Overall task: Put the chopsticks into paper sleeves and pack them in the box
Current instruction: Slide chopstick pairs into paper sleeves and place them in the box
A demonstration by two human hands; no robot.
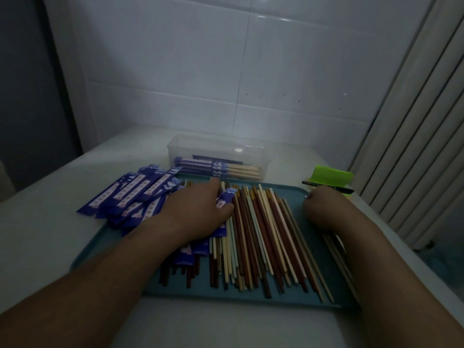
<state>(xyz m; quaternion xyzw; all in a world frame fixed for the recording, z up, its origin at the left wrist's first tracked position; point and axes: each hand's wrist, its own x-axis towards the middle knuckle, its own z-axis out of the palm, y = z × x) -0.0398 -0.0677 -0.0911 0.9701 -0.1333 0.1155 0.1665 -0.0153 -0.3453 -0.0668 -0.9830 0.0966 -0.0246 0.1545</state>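
Left hand (198, 212), centre frame, pinches a paper sleeve (224, 200); right hand (324, 209) curled, contents unclear. Apparently the sleeving step; next, chopsticks (261, 227) need aligning.

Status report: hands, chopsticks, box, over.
Left hand grips a paper sleeve; right hand curled, contents hidden. Loose chopsticks cover tray; few sleeved pairs in box. Nothing blocking.

Both forearms bare, stretched forward, roughly parallel. Left hand (198, 209) palm down, wrist flat, thumb and fingers (215, 185) pinching a paper sleeve (226, 198). Right hand (324, 209) knuckles up, fingers curled under into a fist round chopsticks (335, 249) that stick out back under the wrist; fingertips hidden
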